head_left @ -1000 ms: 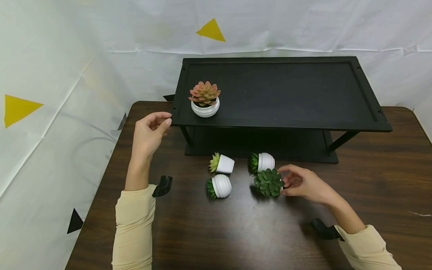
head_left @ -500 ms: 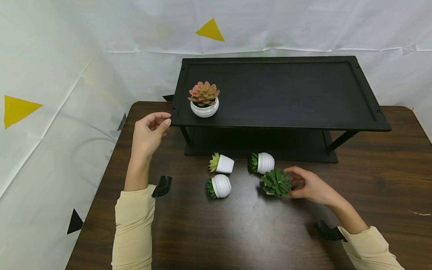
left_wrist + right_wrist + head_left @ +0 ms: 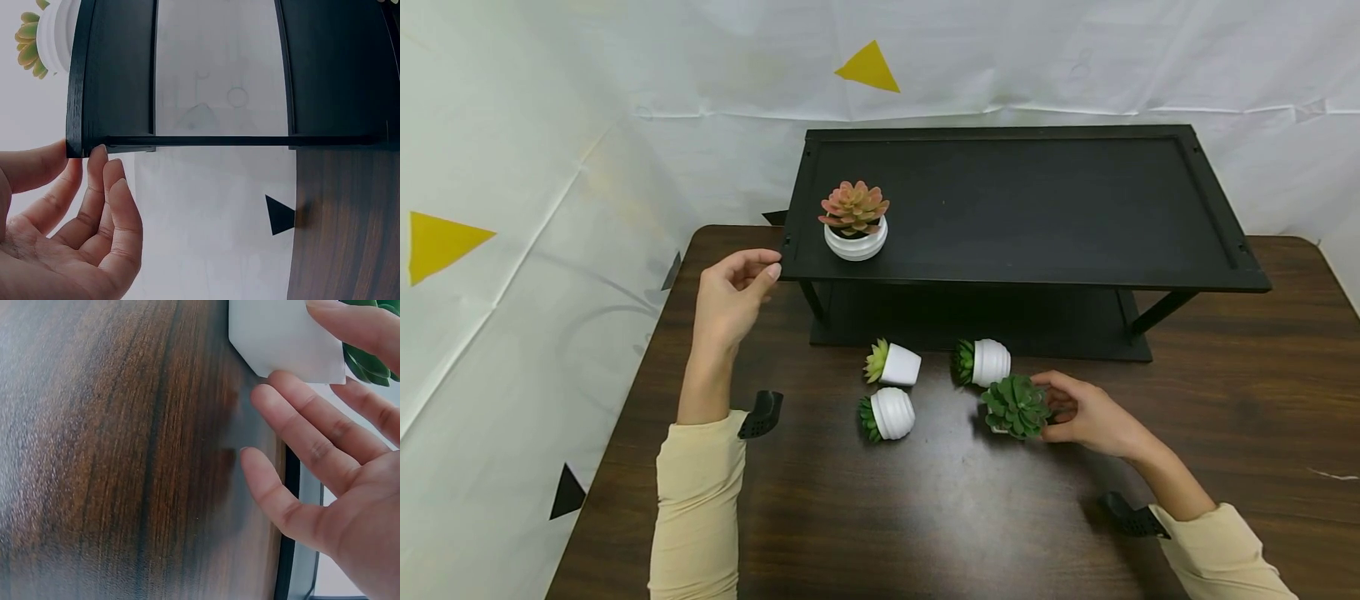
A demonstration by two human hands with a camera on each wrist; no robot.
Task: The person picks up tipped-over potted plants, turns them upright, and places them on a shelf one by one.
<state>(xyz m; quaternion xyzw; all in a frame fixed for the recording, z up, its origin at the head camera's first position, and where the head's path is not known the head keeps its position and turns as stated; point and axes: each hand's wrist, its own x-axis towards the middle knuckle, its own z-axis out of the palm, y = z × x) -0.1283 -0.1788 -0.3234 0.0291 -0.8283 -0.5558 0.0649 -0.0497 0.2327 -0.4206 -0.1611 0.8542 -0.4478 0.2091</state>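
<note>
My left hand (image 3: pixel 726 304) pinches the front left corner of a black two-tier shelf (image 3: pixel 1037 208); in the left wrist view the thumb and fingertips sit on either side of the top board's edge (image 3: pixel 76 100). My right hand (image 3: pixel 1093 417) holds a dark green potted succulent (image 3: pixel 1015 406), upright close over the table. The right wrist view shows its white angular pot (image 3: pixel 284 340) between thumb and fingers, with the other fingers loosely extended. On the shelf's top left stands a pink-orange succulent in a white ribbed pot (image 3: pixel 856 243).
Three small potted succulents lie on their sides before the shelf: a lime-green one in a smooth pot (image 3: pixel 901 365), a green one in a ribbed pot (image 3: pixel 893 413), and another ribbed one (image 3: pixel 991 362) beside the held plant. Dark wood table (image 3: pixel 880 517); white sheeting behind and left.
My right hand has moved slightly right with the dark green succulent, away from the lying pots, then stayed still over the last half second. The left hand keeps its place on the shelf corner.
</note>
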